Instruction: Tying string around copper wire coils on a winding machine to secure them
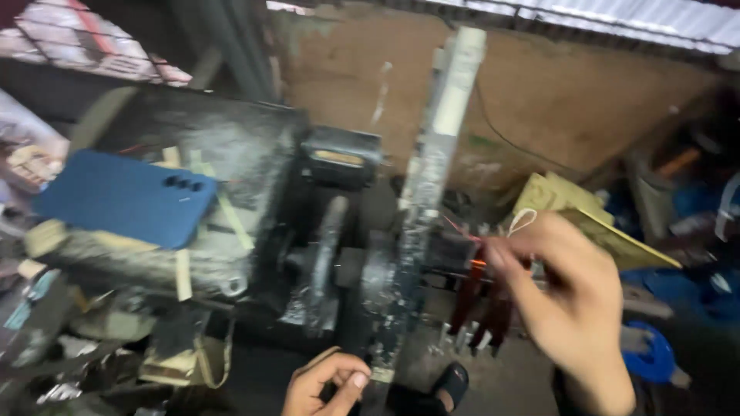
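A long narrow circuit board [428, 177] stands tilted, running from the bottom centre up to the top. My left hand [324, 389] is curled at its lower end, with the thumb against the board's edge. To the right of the board, my right hand [574, 308] pinches thin red and white wires [518, 221] that lead to the board's middle. Dark red handle-like parts [482, 304] hang just under that hand; blur hides what they are.
A blue phone [127, 196] lies face down on a dark worn box [231, 146] at the left. A black machine [331, 231] sits behind the board. Yellow card sheets [593, 219] and blue items [651, 358] lie at the right. A sandalled foot [451, 385] is below.
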